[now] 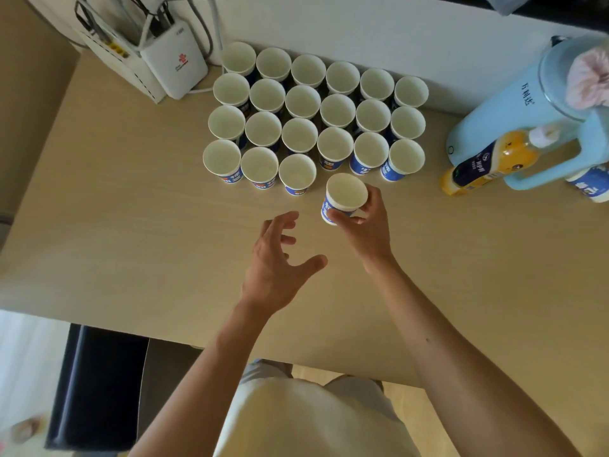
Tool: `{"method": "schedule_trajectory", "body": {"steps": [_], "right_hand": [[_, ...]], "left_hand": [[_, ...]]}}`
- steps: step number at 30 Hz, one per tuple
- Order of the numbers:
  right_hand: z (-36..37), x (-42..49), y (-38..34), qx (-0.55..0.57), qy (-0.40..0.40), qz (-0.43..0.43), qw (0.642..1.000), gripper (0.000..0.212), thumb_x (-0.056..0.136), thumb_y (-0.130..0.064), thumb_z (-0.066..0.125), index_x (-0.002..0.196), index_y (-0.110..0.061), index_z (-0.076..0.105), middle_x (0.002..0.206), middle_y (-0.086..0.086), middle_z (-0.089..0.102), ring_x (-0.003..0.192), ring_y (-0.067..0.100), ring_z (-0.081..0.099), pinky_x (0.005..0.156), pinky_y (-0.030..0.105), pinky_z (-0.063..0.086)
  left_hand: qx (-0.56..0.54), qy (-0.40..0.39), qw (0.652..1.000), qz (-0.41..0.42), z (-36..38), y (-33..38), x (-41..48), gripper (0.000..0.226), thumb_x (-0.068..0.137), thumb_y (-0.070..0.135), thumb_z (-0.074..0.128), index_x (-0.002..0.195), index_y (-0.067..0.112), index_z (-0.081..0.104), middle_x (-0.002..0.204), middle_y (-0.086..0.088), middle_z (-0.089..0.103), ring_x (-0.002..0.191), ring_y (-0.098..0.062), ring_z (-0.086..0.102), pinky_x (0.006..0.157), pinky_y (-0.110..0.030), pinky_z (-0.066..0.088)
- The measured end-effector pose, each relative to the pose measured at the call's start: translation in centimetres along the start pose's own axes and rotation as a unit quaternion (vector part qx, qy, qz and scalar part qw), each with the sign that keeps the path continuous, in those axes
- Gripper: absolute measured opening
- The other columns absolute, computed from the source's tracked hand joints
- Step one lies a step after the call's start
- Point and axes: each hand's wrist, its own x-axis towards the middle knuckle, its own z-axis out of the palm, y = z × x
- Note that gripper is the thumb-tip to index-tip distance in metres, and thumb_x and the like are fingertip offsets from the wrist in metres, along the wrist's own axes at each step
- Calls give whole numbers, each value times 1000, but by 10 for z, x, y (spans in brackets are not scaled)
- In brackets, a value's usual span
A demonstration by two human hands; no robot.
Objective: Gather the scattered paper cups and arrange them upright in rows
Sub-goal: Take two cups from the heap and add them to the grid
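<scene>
R hand point(362, 225): fingers + thumb curled round the held cup point(346, 192), gripping its lower wall.
Held cup: mouth up, tilted a bit, blue/white print. Sits just in front of the gap in the front row, near that row's 3rd cup, not touching it. On the table or lifted: can't tell.
L hand point(280, 258): wide open, fingers spread & slightly bent, holds nothing. Over bare table point(131, 209), left of R hand, apart from it.
Rows point(302, 101): upright cups packed rim to rim at the table's back, by the wall. 3 full rows of 6; front row has only 3, on the left side.
Stray cup point(590, 184): far right, by the kettle handle, partly hidden. Upright or not: can't tell.
Kettle point(514, 117): light blue, right of rows, w/ a pink thing on its lid.
Bottle point(487, 166): orange drink, tilted, cap end against the kettle front.
Router point(174, 61): white box w/ cables, back left, just left of rows.
</scene>
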Motion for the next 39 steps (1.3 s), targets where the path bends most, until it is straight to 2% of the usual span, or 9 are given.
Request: {"method": "schedule_trajectory", "body": {"steps": [5,9,13,18,25,30,34,37,39], "right_hand": [[16,20,22,-33,20,-6,999,58,74,-19,85,122,-23,54,112,-11,64,106,12,63,87,37,61],[24,28,26,-31,39,-25,998,59,75,-16,84,125,-21,53,110,-14,64,99,3,62,86,36,61],[27,37,30,-42,35,-35,998,63,77,-17,84,130,-18,50,120,-8,62,110,8,60,91,36,60],[28,44,33,-43,35,-28,998,65,75,-20,83,130,-18,49,127,-2,62,119,15,61,98,44,57],[26,46,32,-45,33,-24,998,72,77,-17,82,138,-15,45,132,-1,61,121,11,61,98,37,57],[18,33,32,-56,31,-19,998,73,80,-14,80,142,-21,42,136,-8,58,124,7,58,99,40,55],[4,13,28,-41,74,-2,996,75,84,-16,80,147,-18,40,138,2,56,127,15,56,98,37,54],[-11,-8,15,-6,109,-3,994,69,86,-12,79,144,-16,43,135,4,58,123,15,59,91,25,52],[-23,-25,2,26,126,-9,992,62,87,-10,79,139,-18,47,131,3,62,118,14,63,91,24,54]], "left_hand": [[-13,-2,1000,-18,-3,-6,-8,72,76,30,88,138,26,53,129,9,55,109,-7,61,82,-27,54],[-25,3,999,-28,-7,-9,-9,69,77,30,88,137,28,54,129,10,55,109,-7,61,83,-30,55],[-27,8,999,-33,-11,-11,-6,68,77,32,88,136,31,54,130,12,56,108,-5,61,83,-29,56],[-37,14,998,-39,-14,-12,-3,66,77,30,88,135,28,56,129,11,57,107,-6,62,82,-29,56],[-38,13,998,-38,-14,-13,-6,64,78,30,87,134,26,56,128,10,58,107,-8,63,82,-30,56],[-54,8,998,-38,-11,-9,-5,60,80,30,86,133,27,57,124,10,62,105,-8,65,82,-32,57],[-75,7,997,-30,-7,3,-4,53,82,27,85,128,27,59,119,12,65,103,-7,65,82,-32,56],[-83,-8,996,-15,-1,18,-5,47,84,26,83,125,26,61,117,12,66,103,-6,66,82,-30,56],[-89,-22,996,-3,4,29,-5,43,85,25,81,124,26,62,116,12,66,102,-5,66,82,-29,56]]}}
